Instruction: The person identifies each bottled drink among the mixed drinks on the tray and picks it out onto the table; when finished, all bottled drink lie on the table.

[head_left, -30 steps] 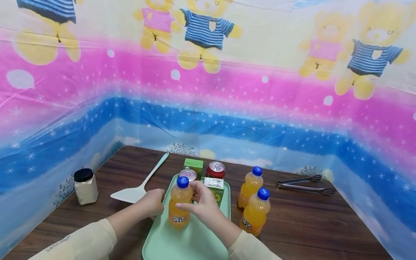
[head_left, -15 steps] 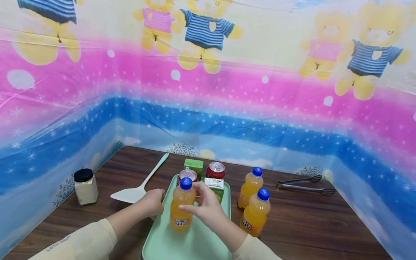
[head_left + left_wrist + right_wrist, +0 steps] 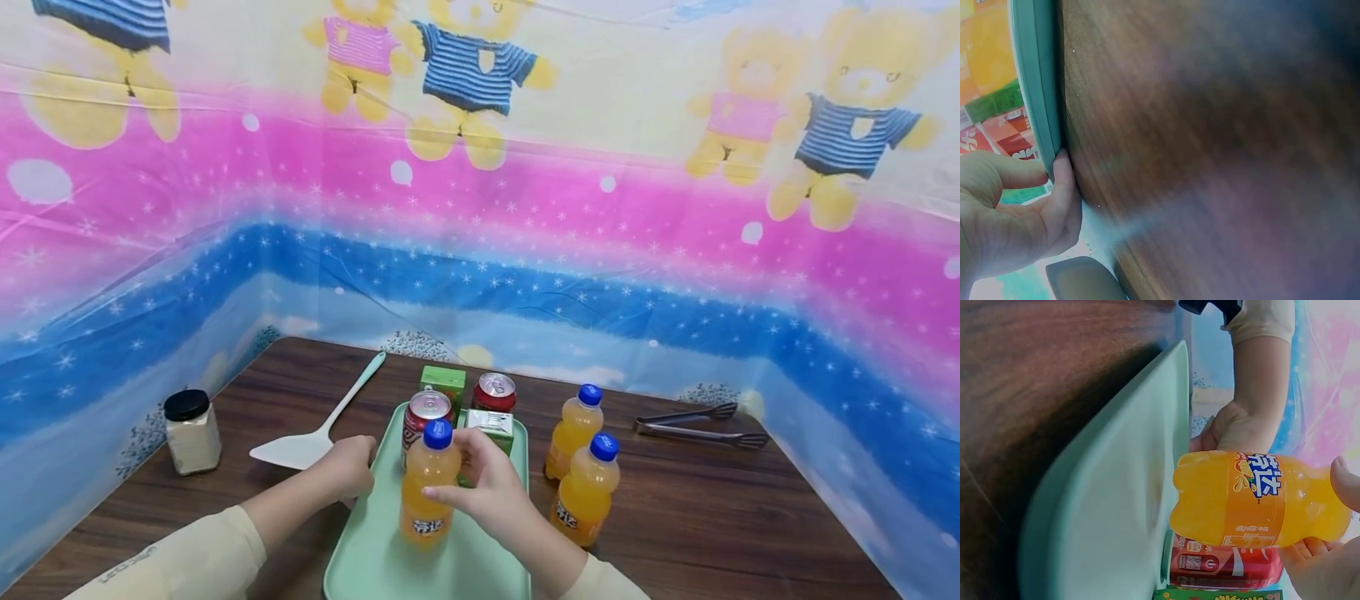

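Observation:
My right hand (image 3: pixel 491 479) grips an orange soda bottle (image 3: pixel 1235 500) with a blue cap, thumb on one side and fingers on the other. The bottle is upright over the light green tray (image 3: pixel 390 575); I cannot tell whether its base touches it. My left hand (image 3: pixel 1029 215) pinches the tray's left rim between thumb and fingers. On the tray behind the bottle are a red soda can (image 3: pixel 429 408) and a green drink carton (image 3: pixel 491 429). Farther back show a second red can (image 3: pixel 495 392) and another green carton (image 3: pixel 444 383), their lower parts hidden.
Two more orange soda bottles, a rear one (image 3: pixel 573 437) and a front one (image 3: pixel 587 500), stand right of the tray on the dark wooden table (image 3: pixel 690 525). Metal tongs (image 3: pixel 697 429) lie beyond them. Leftward are a pale spatula (image 3: pixel 300 450) and a black-lidded jar (image 3: pixel 192 437).
My right hand has brought the bottle a little toward me and to the right, uncovering more of the red can behind it. My left hand stays on the tray rim.

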`<state>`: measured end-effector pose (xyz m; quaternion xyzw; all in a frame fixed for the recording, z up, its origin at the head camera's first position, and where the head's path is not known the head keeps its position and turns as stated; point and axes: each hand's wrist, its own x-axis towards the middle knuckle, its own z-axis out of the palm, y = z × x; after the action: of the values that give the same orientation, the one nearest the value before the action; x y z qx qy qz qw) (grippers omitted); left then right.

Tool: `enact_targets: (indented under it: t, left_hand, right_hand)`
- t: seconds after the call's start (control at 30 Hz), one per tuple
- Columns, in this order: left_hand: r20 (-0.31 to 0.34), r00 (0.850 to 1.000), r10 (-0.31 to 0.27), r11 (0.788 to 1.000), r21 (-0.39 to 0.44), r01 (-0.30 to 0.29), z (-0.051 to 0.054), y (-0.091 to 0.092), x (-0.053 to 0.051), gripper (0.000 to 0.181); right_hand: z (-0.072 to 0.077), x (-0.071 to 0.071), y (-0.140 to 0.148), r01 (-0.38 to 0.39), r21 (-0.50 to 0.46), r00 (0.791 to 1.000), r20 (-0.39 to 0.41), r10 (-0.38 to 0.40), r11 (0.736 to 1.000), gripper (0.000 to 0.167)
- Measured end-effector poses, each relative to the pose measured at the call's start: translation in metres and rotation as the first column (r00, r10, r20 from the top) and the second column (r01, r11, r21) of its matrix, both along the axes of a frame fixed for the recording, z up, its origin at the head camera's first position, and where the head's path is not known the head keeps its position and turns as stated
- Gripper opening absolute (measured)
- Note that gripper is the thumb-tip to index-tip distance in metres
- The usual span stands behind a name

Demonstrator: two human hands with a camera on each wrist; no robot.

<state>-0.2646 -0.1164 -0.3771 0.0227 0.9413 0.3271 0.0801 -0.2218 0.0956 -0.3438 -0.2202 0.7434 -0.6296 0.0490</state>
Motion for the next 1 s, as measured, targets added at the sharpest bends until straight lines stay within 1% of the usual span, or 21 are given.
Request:
enact_targets:
  t: [0.13,0.2,0.47,0.63,0.8,1.0]
  left_hand:
    - [-0.005,1.000,-0.009,1.000,0.010,0.009,0.001,-0.001,0.001,0.022]
    - [-0.013,1.000,-0.019,1.000,0.015,0.019,0.001,-0.001,0.002,0.021]
    - [-0.008,1.000,-0.022,1.000,0.015,0.023,0.001,-0.001,0.002,0.021]
    - [-0.024,1.000,-0.021,1.000,0.012,0.021,0.001,0.000,0.003,0.021]
    - [-0.025,1.000,-0.014,1.000,0.009,0.014,0.000,0.001,0.003,0.021]
    - [-0.026,1.000,-0.005,1.000,0.010,0.006,0.000,0.000,0.003,0.020]
  right_hand:
    - [0.002,0.004,0.003,-0.002,-0.002,1.000,0.026,0.002,1.000,0.050]
    - [0.002,0.005,0.005,-0.011,-0.005,1.000,0.027,0.011,1.000,0.051]
    - [0.004,0.013,0.011,-0.051,-0.028,0.998,0.038,0.052,0.998,0.052]
    - [0.006,0.018,0.017,-0.040,-0.036,0.998,0.047,0.042,0.999,0.052]
    - [0.008,0.023,0.026,-0.012,-0.025,0.998,0.062,0.013,1.000,0.054]
    - [0.008,0.026,0.034,0.001,-0.015,1.000,0.015,-0.001,1.000,0.054]
